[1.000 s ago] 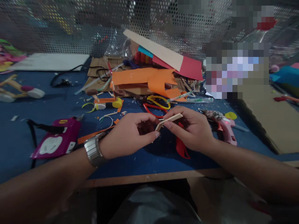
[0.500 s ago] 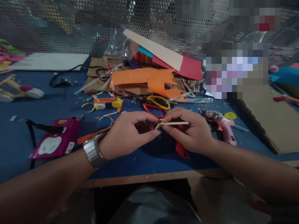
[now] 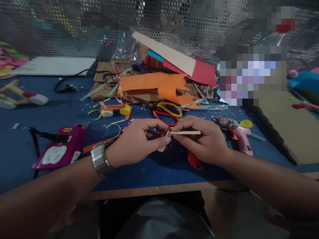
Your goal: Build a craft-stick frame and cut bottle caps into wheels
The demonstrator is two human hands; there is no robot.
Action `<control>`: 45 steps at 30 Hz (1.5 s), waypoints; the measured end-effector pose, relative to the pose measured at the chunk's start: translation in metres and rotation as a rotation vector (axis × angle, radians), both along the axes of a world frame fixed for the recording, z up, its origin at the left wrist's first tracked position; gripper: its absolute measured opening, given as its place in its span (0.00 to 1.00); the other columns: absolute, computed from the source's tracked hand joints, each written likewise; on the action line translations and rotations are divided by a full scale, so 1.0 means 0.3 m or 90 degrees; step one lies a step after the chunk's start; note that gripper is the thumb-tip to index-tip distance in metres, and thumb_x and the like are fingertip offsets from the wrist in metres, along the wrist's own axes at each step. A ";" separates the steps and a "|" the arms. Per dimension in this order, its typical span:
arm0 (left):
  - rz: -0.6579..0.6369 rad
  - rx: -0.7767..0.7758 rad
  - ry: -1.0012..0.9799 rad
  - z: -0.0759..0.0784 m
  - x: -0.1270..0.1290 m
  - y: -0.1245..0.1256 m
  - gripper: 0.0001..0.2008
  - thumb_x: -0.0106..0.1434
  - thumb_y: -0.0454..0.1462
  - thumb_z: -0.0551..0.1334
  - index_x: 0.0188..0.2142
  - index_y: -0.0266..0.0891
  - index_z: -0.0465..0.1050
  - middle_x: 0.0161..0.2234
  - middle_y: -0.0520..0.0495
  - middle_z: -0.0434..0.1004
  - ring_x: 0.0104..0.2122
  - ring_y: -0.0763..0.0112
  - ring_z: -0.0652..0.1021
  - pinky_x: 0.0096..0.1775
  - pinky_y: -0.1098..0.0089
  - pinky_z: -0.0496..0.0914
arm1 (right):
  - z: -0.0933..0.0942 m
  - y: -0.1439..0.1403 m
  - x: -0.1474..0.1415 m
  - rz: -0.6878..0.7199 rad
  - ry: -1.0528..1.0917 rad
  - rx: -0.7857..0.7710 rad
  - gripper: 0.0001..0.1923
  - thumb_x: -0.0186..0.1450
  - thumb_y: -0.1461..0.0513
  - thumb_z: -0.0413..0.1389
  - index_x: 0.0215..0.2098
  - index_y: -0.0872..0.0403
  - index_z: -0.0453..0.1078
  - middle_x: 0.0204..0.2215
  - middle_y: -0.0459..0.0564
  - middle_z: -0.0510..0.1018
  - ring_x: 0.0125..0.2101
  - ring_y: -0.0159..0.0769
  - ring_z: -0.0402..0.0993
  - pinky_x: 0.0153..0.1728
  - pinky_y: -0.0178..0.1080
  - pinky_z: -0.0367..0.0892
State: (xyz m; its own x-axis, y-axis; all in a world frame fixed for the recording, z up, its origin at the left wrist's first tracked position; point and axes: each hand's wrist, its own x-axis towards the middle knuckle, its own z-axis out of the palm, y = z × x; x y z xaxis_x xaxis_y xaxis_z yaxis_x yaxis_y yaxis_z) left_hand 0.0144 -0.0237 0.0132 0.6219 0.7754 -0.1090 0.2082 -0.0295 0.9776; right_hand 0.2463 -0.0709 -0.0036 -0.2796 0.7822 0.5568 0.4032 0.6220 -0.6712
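Blue worktable (image 3: 37, 146) before perforated metal screen, littered with craft scraps. Orange paper (image 3: 159, 84) beyond fingers; pink glue gun (image 3: 239, 134) just right of right hand; scissors (image 3: 165, 111) just beyond fingertips. Left hand (image 3: 134, 142) and right hand (image 3: 199, 139) meet fingertip to fingertip, both pinching thin wooden stick (image 3: 185, 132) between thumb and forefinger. Step in hand, judged: aligning stick ends at joint. Next move calls for steady pinch.
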 end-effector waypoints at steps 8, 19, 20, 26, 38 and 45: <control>0.001 -0.057 -0.010 0.003 0.005 0.000 0.14 0.61 0.38 0.76 0.45 0.34 0.83 0.27 0.52 0.84 0.23 0.75 0.80 0.26 0.78 0.78 | 0.003 -0.003 0.000 -0.010 0.011 -0.011 0.04 0.72 0.65 0.66 0.44 0.52 0.82 0.39 0.50 0.90 0.38 0.37 0.86 0.41 0.38 0.79; -0.027 -0.152 -0.090 0.007 0.009 0.004 0.11 0.63 0.35 0.73 0.45 0.34 0.81 0.30 0.51 0.84 0.26 0.72 0.83 0.29 0.72 0.84 | 0.002 -0.005 -0.002 -0.026 0.008 -0.022 0.03 0.73 0.64 0.66 0.44 0.51 0.82 0.39 0.50 0.90 0.38 0.39 0.87 0.39 0.39 0.79; -0.032 -0.155 -0.090 0.007 0.010 0.005 0.11 0.64 0.35 0.72 0.45 0.34 0.81 0.30 0.51 0.85 0.26 0.73 0.83 0.30 0.73 0.84 | 0.002 -0.005 -0.002 -0.022 0.009 -0.022 0.04 0.73 0.65 0.66 0.45 0.51 0.82 0.39 0.50 0.90 0.38 0.39 0.87 0.39 0.40 0.79; -0.063 -0.183 -0.090 0.010 0.014 0.009 0.04 0.71 0.32 0.67 0.44 0.34 0.79 0.31 0.50 0.85 0.27 0.74 0.83 0.30 0.75 0.83 | 0.004 -0.001 -0.002 -0.009 0.013 -0.016 0.04 0.72 0.65 0.67 0.45 0.51 0.82 0.38 0.50 0.90 0.38 0.39 0.87 0.42 0.41 0.80; -0.076 -0.164 -0.068 0.007 0.004 0.010 0.10 0.71 0.39 0.71 0.46 0.36 0.78 0.31 0.50 0.84 0.27 0.73 0.83 0.33 0.71 0.83 | 0.002 -0.001 0.005 0.021 0.024 -0.010 0.06 0.71 0.65 0.67 0.46 0.51 0.82 0.38 0.50 0.90 0.37 0.38 0.86 0.41 0.39 0.79; -0.071 -0.120 -0.084 0.015 0.004 0.010 0.16 0.68 0.45 0.75 0.45 0.36 0.78 0.32 0.50 0.83 0.28 0.73 0.81 0.33 0.71 0.82 | 0.007 -0.003 0.007 0.043 0.025 -0.003 0.07 0.71 0.66 0.67 0.47 0.51 0.82 0.37 0.49 0.89 0.36 0.37 0.86 0.39 0.38 0.78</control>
State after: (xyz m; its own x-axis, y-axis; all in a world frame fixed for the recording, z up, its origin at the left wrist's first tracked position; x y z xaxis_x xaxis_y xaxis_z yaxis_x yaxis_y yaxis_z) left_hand 0.0154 -0.0207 0.0177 0.7210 0.6746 -0.1584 0.0848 0.1409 0.9864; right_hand 0.2485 -0.0719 -0.0016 -0.3092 0.7647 0.5654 0.3337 0.6440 -0.6884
